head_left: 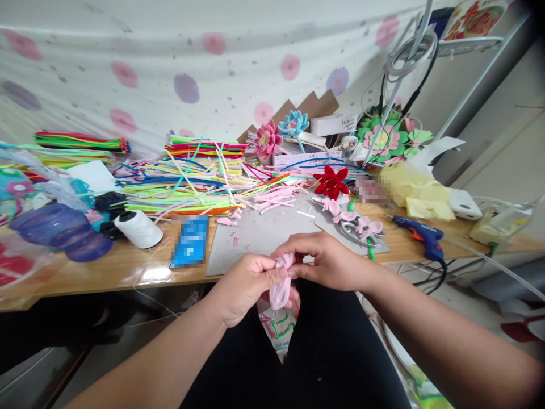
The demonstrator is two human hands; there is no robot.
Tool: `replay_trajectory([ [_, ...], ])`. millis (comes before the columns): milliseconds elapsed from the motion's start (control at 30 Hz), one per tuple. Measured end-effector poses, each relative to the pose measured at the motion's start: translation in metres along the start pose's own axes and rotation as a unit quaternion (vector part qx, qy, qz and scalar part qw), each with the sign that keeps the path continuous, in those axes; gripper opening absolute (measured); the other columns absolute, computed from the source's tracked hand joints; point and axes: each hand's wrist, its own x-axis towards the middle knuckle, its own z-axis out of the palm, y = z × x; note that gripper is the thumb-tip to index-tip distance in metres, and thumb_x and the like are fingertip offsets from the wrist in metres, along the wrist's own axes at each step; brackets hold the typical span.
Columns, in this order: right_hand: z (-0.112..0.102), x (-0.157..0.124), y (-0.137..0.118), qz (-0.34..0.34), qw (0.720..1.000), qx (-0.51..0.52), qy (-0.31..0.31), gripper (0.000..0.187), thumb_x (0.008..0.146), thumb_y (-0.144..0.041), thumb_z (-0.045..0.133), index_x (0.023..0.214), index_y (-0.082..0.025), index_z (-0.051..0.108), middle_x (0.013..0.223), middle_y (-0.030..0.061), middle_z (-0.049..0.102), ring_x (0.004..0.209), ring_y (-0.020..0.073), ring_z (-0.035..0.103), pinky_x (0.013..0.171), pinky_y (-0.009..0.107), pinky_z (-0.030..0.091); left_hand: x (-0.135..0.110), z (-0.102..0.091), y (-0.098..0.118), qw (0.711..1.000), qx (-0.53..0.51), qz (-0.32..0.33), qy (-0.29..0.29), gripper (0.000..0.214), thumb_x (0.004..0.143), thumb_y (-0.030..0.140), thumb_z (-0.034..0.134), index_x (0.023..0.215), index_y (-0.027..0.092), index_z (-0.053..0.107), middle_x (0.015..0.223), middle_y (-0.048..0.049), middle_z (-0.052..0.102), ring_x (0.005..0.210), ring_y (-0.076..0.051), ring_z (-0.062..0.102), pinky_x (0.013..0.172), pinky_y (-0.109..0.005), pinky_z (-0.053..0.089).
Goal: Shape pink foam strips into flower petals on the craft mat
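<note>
My left hand [244, 284] and my right hand [327, 260] meet just in front of the table edge, both closed on a small pink pipe-cleaner petal piece [281, 289]. The left fingers wrap its lower part, the right fingertips pinch its top. Behind the hands lies a grey cutting mat [264, 233] with loose pink petals [353, 218] and cut pink strips [275, 199]. A big heap of coloured pipe cleaners [191, 176] covers the table's middle.
A white thread spool [138, 228] and a blue card [190, 241] lie left of the mat. A blue glue gun [419, 232] rests at right near yellow paper [415, 190]. A red flower [331, 182], pink and blue flowers [276, 133] and a lamp stand [404, 62] stand behind.
</note>
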Motion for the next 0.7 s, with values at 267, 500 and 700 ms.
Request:
replay_trajectory([
  [267,-0.004,-0.003,-0.002,-0.053,0.991,0.035,-0.118,0.024,0.081,-0.013,0.061,0.104,-0.015,0.066,0.087,0.0063,0.065,0.078,0.0119,0.061,0.071,0.023,0.048,0.001,-0.003,-0.007,0.992,-0.006,-0.063,-0.109,0.019,0.074,0.029,0.066,0.07,0.011,0.068,0.061,-0.0071,0.07,0.052,-0.015,0.063,0.051,-0.024,0.047],
  [500,0.007,-0.01,-0.006,-0.069,0.993,0.031,-0.088,0.014,0.083,-0.015,0.06,0.094,-0.014,0.068,0.084,0.0075,0.068,0.077,0.0127,0.063,0.069,0.024,0.049,-0.003,-0.008,-0.006,0.986,0.004,-0.095,-0.137,0.015,0.07,0.026,0.065,0.065,0.012,0.069,0.055,-0.005,0.068,0.046,-0.014,0.062,0.045,-0.023,0.046],
  [700,0.024,-0.016,-0.004,-0.037,0.999,0.011,0.0,0.007,0.083,-0.013,0.058,0.085,-0.014,0.064,0.076,0.0049,0.069,0.07,0.0111,0.064,0.062,0.021,0.049,-0.002,-0.015,-0.007,0.989,0.013,-0.079,-0.128,0.015,0.071,0.026,0.064,0.064,0.013,0.069,0.054,-0.0043,0.068,0.044,-0.013,0.06,0.043,-0.022,0.045],
])
